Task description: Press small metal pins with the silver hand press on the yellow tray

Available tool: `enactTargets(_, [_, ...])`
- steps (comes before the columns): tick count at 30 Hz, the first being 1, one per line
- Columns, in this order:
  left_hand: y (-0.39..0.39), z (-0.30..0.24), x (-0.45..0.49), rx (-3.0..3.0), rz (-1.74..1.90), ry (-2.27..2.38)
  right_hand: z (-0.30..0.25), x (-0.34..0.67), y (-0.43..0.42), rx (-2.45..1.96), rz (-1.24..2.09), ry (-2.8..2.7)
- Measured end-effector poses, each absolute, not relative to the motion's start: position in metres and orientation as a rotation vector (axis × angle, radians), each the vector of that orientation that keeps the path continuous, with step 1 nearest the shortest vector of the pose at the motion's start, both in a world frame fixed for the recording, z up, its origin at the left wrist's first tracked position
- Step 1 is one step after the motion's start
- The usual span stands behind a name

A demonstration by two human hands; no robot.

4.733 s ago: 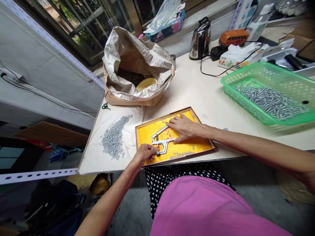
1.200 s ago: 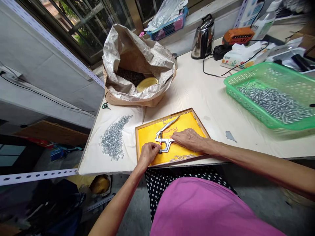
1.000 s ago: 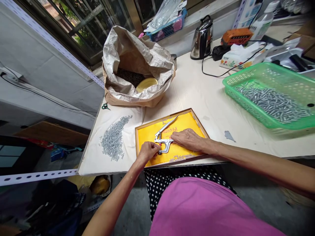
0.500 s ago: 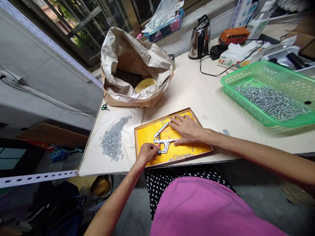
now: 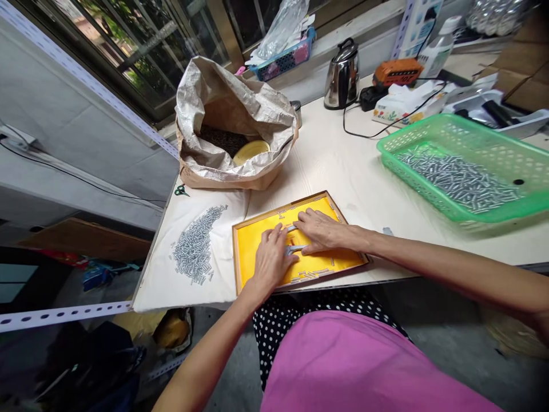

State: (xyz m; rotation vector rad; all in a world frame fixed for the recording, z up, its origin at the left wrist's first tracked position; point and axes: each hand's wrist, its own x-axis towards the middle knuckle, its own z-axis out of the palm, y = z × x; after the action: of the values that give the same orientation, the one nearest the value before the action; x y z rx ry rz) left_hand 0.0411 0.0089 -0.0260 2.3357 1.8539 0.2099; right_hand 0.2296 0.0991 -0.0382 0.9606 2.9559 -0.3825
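A silver plier-like hand tool [image 5: 295,249] lies over the yellow-bottomed shallow tray [image 5: 246,243]. My left hand [image 5: 271,257] is wrapped over the tool's head, which it mostly hides. Around the two handles my right hand [image 5: 322,230] is closed, thumb on the lower one and fingers on the upper. Small silvery metal pieces [image 5: 309,276] lie along the tray's near edge, with a few more at the far edge. Left of the tray is a heap of short silvery pins [image 5: 194,246] on white cloth.
A large open sack [image 5: 240,177] with dark small pieces and a yellow dish stands behind the tray. To the right is a green basket [image 5: 429,194] of metal pins. Green-handled scissors [image 5: 182,190], a kettle [image 5: 342,77] and a tissue pack [image 5: 403,103] are farther back.
My left hand has gone from pinching at the tool's lower jaw to covering its head. The handles are closer together. The view has shifted slightly.
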Motion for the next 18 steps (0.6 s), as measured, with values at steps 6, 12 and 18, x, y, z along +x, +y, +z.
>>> enactTargets(6, [0.048,-0.033,0.043,2.516,-0.028,1.503,-0.029,0.237,0.092,1.132,-0.334,2.813])
enactTargets(12, [0.047,-0.038,0.047,2.503,0.045,1.504,-0.037,0.233,0.083,1.132,-0.396,2.875])
enactTargets(18, [0.040,-0.040,0.052,2.416,0.124,1.555,-0.045,0.233,0.082,1.147,-0.422,2.891])
